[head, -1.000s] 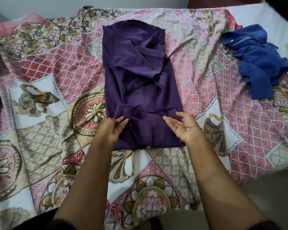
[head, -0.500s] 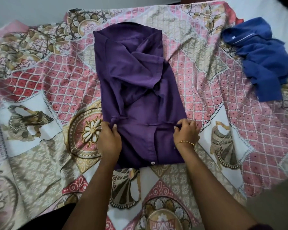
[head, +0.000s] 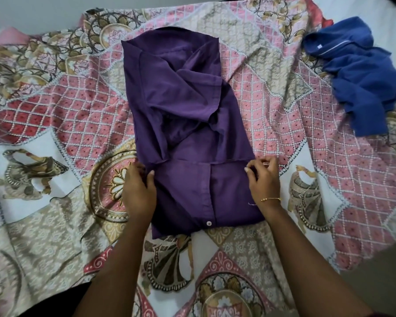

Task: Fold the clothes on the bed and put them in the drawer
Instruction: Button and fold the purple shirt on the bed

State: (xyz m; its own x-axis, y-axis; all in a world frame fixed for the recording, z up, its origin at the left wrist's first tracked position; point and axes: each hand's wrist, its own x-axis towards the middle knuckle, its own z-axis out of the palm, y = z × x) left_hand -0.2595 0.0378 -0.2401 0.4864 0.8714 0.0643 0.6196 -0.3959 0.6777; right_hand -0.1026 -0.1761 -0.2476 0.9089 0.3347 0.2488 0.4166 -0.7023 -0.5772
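A purple shirt (head: 188, 124) lies lengthwise in the middle of the bed, its sleeves folded inward and its near end turned up into a flat band with a white button. My left hand (head: 137, 188) grips the left end of that folded band, thumb on top. My right hand (head: 264, 177), with a thin gold bracelet at the wrist, pinches the band's right end with curled fingers. A crumpled blue garment (head: 361, 72) lies unfolded at the far right of the bed.
The bed is covered by a patterned pink, beige and white bedspread (head: 55, 124). A white sheet (head: 375, 10) shows at the far right corner. The bed's near edge and bare floor (head: 380, 287) lie at the lower right.
Both hands went from open above the shirt's near end to gripping the two ends of the folded band. The view has shifted closer over the shirt.
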